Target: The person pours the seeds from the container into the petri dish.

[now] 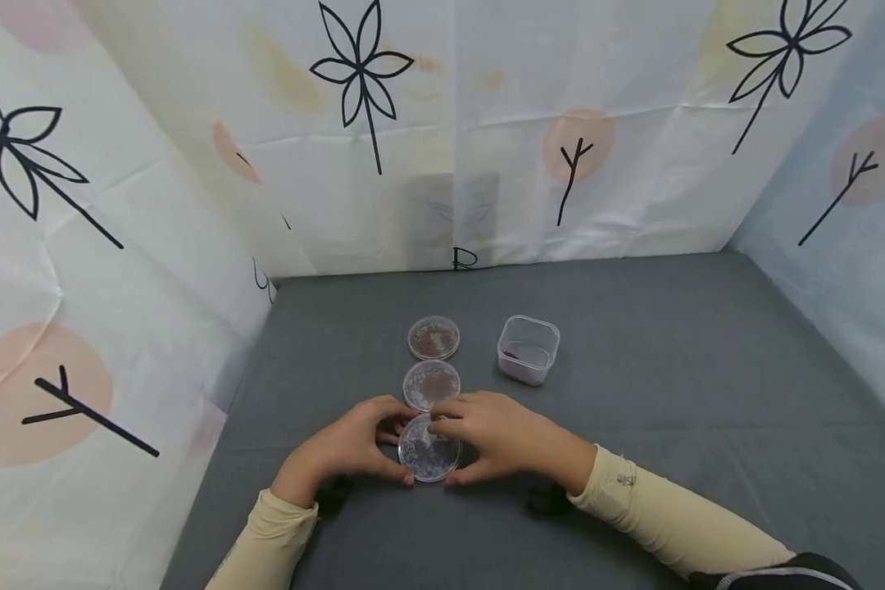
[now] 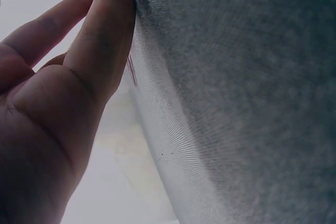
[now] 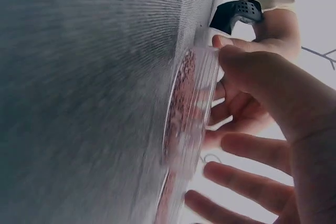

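Three round clear petri dishes form a column on the grey tabletop. My left hand [image 1: 354, 442] holds the nearest petri dish [image 1: 428, 455] by its left rim, thumb at the front and fingers behind. On its right side my right hand [image 1: 497, 434] holds the same dish, thumb at the near edge and fingers reaching over the top. Reddish-brown bits show inside this dish [image 3: 184, 108] in the right wrist view. Beyond it lie the middle petri dish [image 1: 431, 383] and the far petri dish [image 1: 433, 338], both with brownish contents. The left wrist view mostly shows my fingers and the cloth.
A small clear square plastic tub [image 1: 528, 348] stands right of the dishes, with a little dark reddish material inside. Grey cloth [image 1: 671, 352] covers the table. Patterned white curtains [image 1: 487, 123] enclose the back and sides.
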### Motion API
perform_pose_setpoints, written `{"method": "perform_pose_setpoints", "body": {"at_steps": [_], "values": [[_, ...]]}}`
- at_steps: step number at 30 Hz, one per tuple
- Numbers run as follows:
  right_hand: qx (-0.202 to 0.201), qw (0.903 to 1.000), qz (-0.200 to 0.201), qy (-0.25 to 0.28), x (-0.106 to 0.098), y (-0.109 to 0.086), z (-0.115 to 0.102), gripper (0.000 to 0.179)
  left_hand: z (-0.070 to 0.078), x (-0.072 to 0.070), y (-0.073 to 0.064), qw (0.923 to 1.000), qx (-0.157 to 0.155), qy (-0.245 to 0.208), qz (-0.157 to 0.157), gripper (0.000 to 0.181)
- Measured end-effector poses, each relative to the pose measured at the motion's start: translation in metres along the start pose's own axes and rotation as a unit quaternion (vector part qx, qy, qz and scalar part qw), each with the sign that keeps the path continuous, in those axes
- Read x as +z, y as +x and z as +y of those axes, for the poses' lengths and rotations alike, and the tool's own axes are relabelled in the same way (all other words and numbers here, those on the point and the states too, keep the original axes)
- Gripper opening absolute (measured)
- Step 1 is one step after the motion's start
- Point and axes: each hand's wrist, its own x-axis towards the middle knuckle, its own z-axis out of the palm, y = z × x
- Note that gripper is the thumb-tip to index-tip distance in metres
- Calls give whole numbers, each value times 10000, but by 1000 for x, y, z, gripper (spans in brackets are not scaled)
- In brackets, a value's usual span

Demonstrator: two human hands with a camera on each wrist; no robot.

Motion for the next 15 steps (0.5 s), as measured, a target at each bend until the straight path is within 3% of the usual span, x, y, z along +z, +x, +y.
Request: {"method": "perform_pose_setpoints", "body": {"at_steps": [7, 15], "values": [[414, 9967, 687, -118, -25, -28, 13, 77, 4, -2, -1, 9996, 167, 135, 167, 82], [1519, 9871, 316, -394, -55, -61, 27, 109, 5, -8, -6, 9921, 205, 960, 787, 72]]}}
